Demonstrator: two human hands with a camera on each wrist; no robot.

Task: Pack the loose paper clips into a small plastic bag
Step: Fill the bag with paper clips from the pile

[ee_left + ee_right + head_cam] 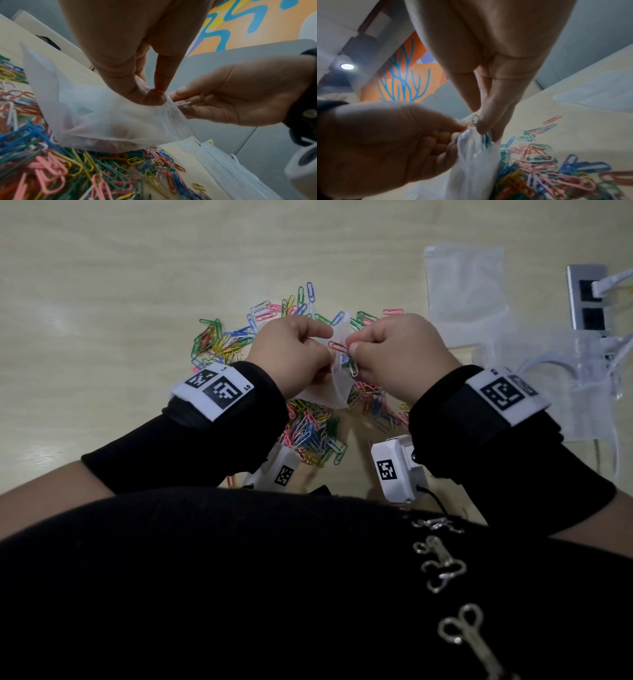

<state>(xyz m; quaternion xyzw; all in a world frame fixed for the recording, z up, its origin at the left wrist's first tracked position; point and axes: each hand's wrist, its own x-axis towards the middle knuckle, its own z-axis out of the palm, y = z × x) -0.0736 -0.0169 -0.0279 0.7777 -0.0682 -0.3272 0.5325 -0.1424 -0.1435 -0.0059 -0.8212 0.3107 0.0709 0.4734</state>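
A small clear plastic bag [330, 390] hangs above the table between both hands. My left hand [294, 350] pinches the bag's rim [161, 100] between thumb and forefinger. My right hand [394, 350] pinches a few paper clips [344, 354], a red one on top and blue ones [486, 139] below, right at the bag's mouth. The bag [471, 169] droops below the fingers, and reddish shapes show faintly through its lower part [109, 135]. Loose coloured paper clips [311, 433] lie heaped on the light wooden table [102, 302] under and around the hands.
A stack of spare clear bags [464, 282] lies at the back right. A clear plastic holder [561, 378] with white cables and a grey socket block [587, 299] stands at the right edge. More clips [219, 340] spread to the left.
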